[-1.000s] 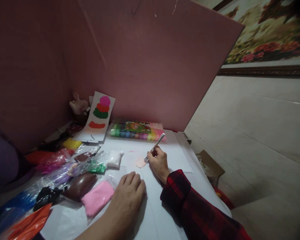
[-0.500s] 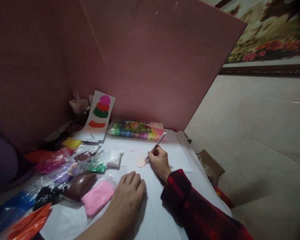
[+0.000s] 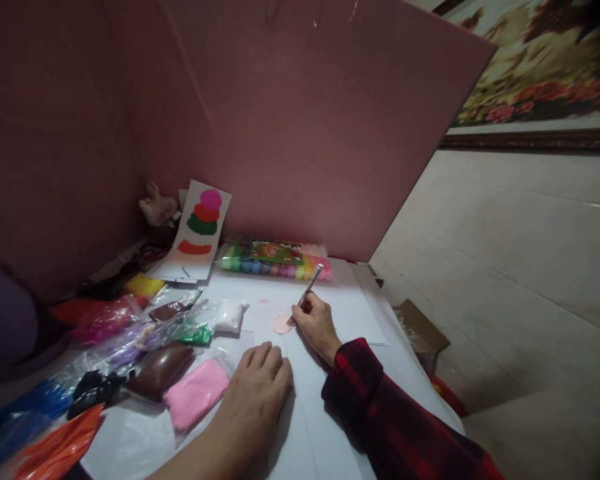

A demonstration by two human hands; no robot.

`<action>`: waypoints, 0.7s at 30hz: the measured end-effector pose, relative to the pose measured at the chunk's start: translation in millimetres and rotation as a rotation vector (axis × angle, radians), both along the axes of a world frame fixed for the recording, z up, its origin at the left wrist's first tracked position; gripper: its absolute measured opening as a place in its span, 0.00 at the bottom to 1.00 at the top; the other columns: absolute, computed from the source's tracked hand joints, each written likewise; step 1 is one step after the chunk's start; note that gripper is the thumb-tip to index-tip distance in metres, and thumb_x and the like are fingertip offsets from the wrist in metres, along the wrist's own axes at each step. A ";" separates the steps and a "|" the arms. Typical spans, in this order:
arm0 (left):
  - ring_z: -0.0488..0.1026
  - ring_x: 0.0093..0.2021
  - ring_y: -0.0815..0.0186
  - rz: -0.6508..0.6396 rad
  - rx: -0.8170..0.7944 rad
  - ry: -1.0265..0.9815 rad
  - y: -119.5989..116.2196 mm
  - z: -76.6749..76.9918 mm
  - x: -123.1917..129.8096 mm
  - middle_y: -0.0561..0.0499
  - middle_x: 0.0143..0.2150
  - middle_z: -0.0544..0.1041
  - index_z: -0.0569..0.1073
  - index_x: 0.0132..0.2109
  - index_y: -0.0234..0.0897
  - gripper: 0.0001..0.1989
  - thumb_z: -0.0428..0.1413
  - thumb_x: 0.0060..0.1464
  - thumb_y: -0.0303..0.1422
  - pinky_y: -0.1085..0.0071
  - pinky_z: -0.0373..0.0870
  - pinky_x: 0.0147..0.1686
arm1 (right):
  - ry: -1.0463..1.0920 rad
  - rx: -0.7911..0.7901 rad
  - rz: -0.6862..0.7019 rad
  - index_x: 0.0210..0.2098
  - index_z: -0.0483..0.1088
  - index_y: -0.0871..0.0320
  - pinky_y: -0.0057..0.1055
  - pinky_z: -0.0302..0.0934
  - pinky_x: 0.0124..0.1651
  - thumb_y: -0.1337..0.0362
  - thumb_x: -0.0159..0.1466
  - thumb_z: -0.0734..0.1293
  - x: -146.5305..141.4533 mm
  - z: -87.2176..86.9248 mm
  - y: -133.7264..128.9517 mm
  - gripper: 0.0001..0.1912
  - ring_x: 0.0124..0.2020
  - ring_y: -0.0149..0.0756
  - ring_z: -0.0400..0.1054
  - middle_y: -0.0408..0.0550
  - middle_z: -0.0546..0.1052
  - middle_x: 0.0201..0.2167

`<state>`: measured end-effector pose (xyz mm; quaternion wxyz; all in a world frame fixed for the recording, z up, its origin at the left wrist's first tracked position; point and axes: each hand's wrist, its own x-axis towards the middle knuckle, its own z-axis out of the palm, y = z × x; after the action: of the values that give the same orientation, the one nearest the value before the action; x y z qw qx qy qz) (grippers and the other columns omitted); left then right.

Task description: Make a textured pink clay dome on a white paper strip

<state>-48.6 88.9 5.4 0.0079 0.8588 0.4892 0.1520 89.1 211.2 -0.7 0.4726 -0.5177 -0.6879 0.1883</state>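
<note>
My right hand (image 3: 319, 325) grips a fork (image 3: 311, 283), its handle pointing up and its tines down at the edge of a flat, pale peach clay patch (image 3: 281, 323). The patch is spread on white paper (image 3: 350, 310) and has a rough surface. Lower down, my left hand (image 3: 260, 387) lies flat on the paper, palm down, holding nothing. Just left of it is a bag of pink clay (image 3: 196, 395). A thin drawn line runs down the paper from the patch, between my hands.
Bags of coloured clay, including a brown one (image 3: 161, 371), crowd the left side. A card with coloured clay shapes (image 3: 198, 230) leans at the back left. Beside it lies a pack of clay tubs (image 3: 275, 260). A pink panel (image 3: 290, 133) rises behind the table.
My right hand has shifted slightly left with the fork, and the fork's handle top has moved left too. My left hand has stayed in place.
</note>
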 end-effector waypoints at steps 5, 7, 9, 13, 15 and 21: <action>0.65 0.45 0.54 -0.006 -0.008 0.012 0.4 1.0 0.2 0.40 0.42 0.72 0.72 0.43 0.32 0.11 0.48 0.55 0.23 0.56 0.63 0.45 | -0.011 0.013 -0.027 0.21 0.60 0.56 0.26 0.53 0.25 0.65 0.53 0.61 0.4 0.7 3.3 0.06 0.19 0.30 0.58 0.38 0.65 0.16; 0.65 0.45 0.53 -0.004 -0.004 0.009 0.4 0.9 0.1 0.40 0.42 0.72 0.72 0.43 0.31 0.11 0.48 0.55 0.23 0.56 0.63 0.45 | -0.013 0.022 -0.046 0.20 0.58 0.55 0.27 0.52 0.25 0.65 0.53 0.61 0.1 0.6 4.5 0.06 0.19 0.30 0.58 0.38 0.64 0.16; 0.65 0.45 0.53 -0.007 0.004 0.000 0.1 0.7 -0.1 0.40 0.42 0.72 0.72 0.43 0.31 0.11 0.48 0.54 0.22 0.56 0.63 0.45 | -0.014 0.031 -0.066 0.20 0.57 0.55 0.27 0.51 0.25 0.65 0.53 0.61 -0.4 0.3 5.4 0.07 0.19 0.30 0.57 0.38 0.63 0.16; 0.65 0.44 0.55 -0.006 0.017 -0.038 -0.7 1.0 -0.6 0.42 0.42 0.71 0.71 0.42 0.34 0.10 0.49 0.53 0.23 0.56 0.63 0.45 | -0.007 0.049 -0.103 0.20 0.57 0.55 0.28 0.51 0.26 0.65 0.53 0.61 -1.6 -0.5 6.1 0.07 0.19 0.30 0.57 0.38 0.63 0.16; 0.65 0.44 0.55 -0.002 0.007 -0.054 -1.0 1.0 -0.7 0.43 0.42 0.71 0.70 0.41 0.35 0.09 0.50 0.52 0.24 0.57 0.63 0.45 | 0.003 0.055 -0.119 0.20 0.58 0.55 0.28 0.51 0.26 0.65 0.53 0.61 -2.0 -0.7 5.9 0.07 0.19 0.30 0.57 0.38 0.64 0.16; 0.64 0.45 0.55 -0.016 0.003 -0.072 -1.2 -2.5 -2.0 0.43 0.42 0.70 0.69 0.42 0.36 0.09 0.51 0.52 0.26 0.56 0.62 0.45 | 0.049 0.069 -0.113 0.22 0.60 0.56 0.28 0.53 0.26 0.64 0.54 0.61 -3.3 -0.9 4.8 0.06 0.19 0.31 0.59 0.39 0.65 0.17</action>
<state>-50.6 87.6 2.9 0.0257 0.8566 0.4815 0.1834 85.8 216.0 -1.6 0.5167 -0.5346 -0.6517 0.1502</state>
